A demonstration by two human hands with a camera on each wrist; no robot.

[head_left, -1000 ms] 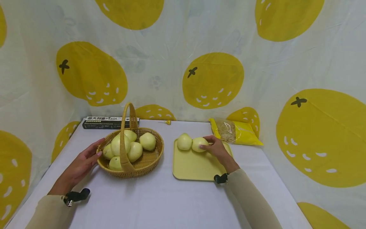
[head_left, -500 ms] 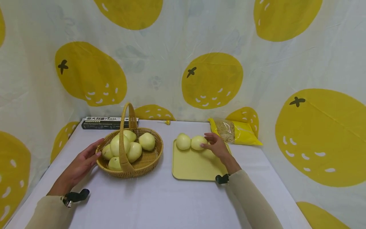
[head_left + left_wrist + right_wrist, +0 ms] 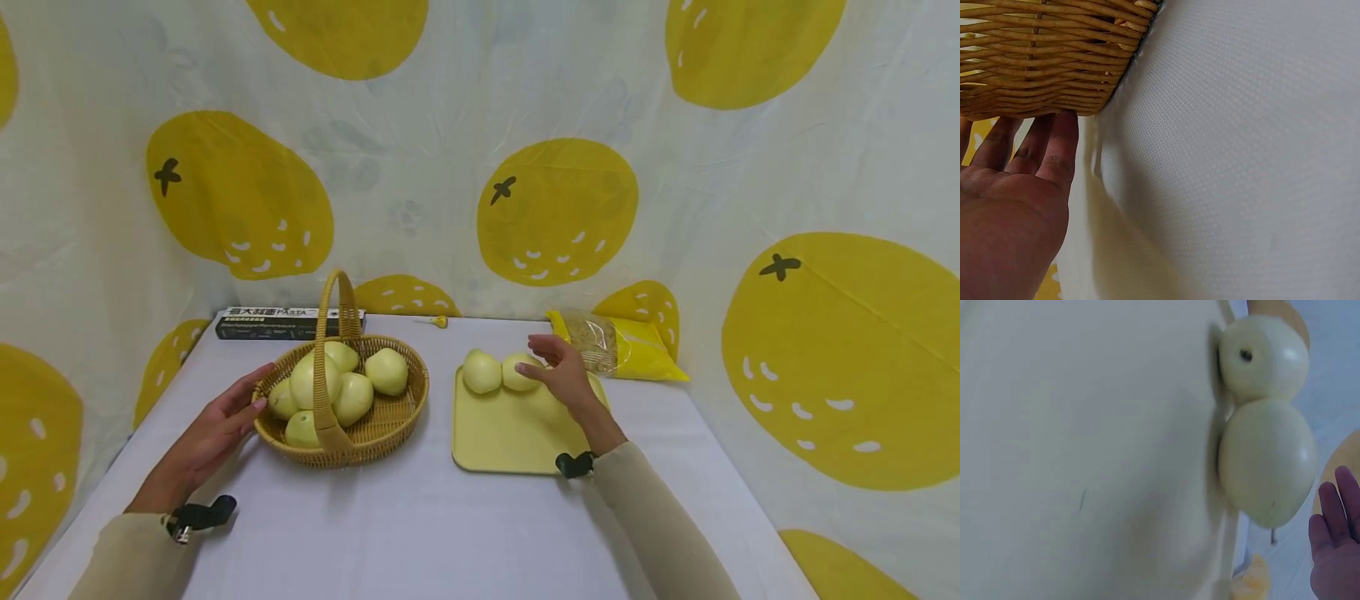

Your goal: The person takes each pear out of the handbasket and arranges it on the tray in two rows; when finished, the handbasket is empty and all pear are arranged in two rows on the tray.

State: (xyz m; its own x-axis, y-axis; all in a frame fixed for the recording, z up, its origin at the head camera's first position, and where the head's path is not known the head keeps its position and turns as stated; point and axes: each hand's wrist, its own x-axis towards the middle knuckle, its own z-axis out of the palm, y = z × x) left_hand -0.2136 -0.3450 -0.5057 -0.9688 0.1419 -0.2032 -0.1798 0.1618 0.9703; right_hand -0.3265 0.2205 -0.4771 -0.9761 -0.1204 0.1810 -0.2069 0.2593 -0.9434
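Note:
My left hand [image 3: 213, 437] rests against the left side of a wicker basket [image 3: 390, 437]; in the left wrist view its fingers [image 3: 1060, 150] touch the woven wall [image 3: 1041, 69]. Several pale green pears [image 3: 354, 398] lie in the basket under its tall handle. At the back edge of a yellow tray [image 3: 510, 433], two pears sit side by side: a left pear [image 3: 482, 372] and a right pear [image 3: 517, 372]. My right hand [image 3: 566, 375] hovers beside the right pear, thumb and fingers spread, holding nothing. The right wrist view shows straight fingers [image 3: 1333, 509] apart from the stemmed pear [image 3: 1269, 462].
A dark pasta box [image 3: 270, 325] lies behind the basket. A yellow bag [image 3: 637, 346] with a see-through window lies behind the tray's right side. A small yellow item [image 3: 440, 321] is at the back of the white-covered table [image 3: 405, 533]. Patterned cloth hangs behind.
My right hand has let go of the right pear, its fingers opening and lifting up and away. Both tray pears stay in place. The left hand remains at the basket.

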